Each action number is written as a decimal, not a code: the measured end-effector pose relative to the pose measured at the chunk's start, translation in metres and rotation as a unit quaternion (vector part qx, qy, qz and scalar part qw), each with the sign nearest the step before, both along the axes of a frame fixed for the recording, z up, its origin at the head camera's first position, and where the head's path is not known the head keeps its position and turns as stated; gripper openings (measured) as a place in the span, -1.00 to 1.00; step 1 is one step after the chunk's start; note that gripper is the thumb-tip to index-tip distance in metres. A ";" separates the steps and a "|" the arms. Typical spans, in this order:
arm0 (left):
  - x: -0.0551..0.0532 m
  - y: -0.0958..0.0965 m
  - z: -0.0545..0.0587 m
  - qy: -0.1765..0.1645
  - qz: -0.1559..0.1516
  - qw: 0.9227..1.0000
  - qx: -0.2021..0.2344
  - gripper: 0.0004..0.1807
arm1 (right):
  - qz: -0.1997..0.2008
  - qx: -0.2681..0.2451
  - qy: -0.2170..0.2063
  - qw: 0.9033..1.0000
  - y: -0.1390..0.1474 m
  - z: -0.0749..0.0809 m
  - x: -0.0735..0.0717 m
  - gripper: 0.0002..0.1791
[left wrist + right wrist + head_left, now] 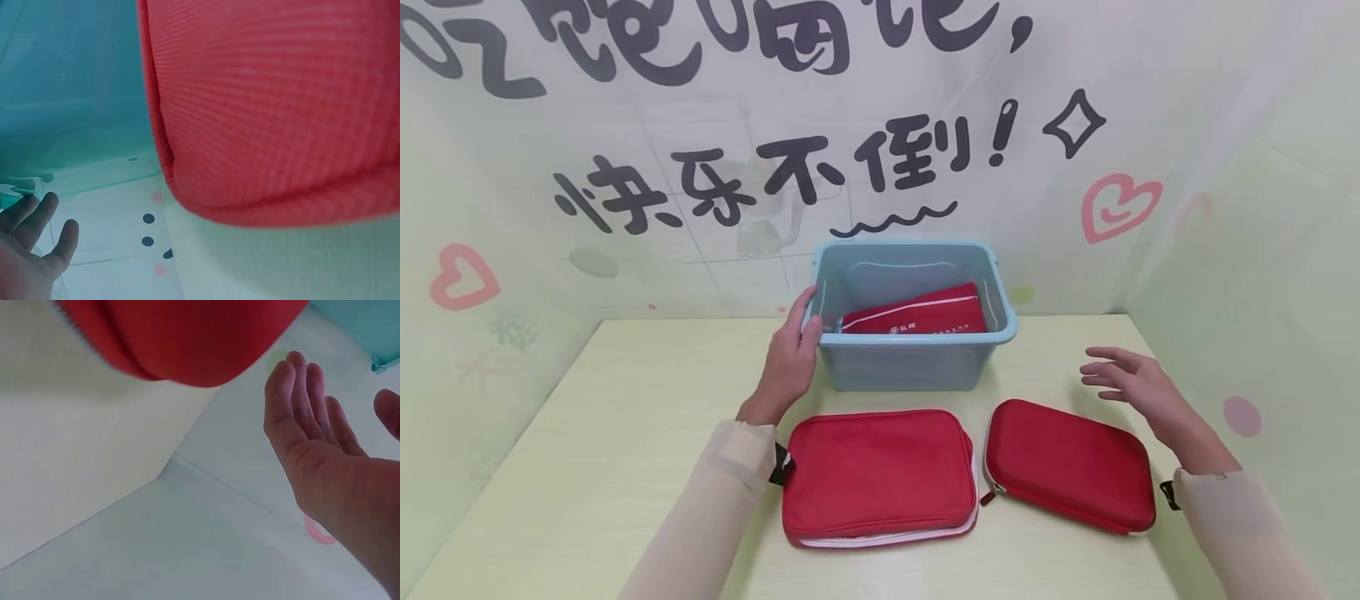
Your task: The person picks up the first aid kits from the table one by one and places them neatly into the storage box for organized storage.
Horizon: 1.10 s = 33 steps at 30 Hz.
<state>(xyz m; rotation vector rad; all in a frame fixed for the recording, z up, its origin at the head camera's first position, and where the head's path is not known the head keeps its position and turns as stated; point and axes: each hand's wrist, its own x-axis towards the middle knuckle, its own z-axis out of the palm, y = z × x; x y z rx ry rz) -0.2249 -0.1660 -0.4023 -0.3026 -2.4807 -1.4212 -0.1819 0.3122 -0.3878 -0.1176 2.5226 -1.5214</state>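
Observation:
At the left rim of a light blue plastic bin [902, 367], my left hand [792, 354] touches the front corner with its thumb and fingers fairly straight. Its spread fingers [39, 219] show beside the bin's wall in the left wrist view. Inside the bin lies a red pouch [917, 315] with a white stripe and white print. My right hand [1131, 387] hovers above the far right of the table, its fingers loosely extended and holding nothing. Nearest to it is a red zippered case [1067, 462] with a dark red zipper pull.
A second red zippered case [880, 475] with a white edge lies flat in front of the bin, left of the other case. The pale wooden table [602, 467] meets printed white wall sheeting [715, 275] behind and at the sides.

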 end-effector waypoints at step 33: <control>0.000 0.000 0.000 -0.001 0.004 1.000 -0.001 -0.38 | 0.071 0.040 -0.097 0.992 0.025 -0.031 0.024 -0.20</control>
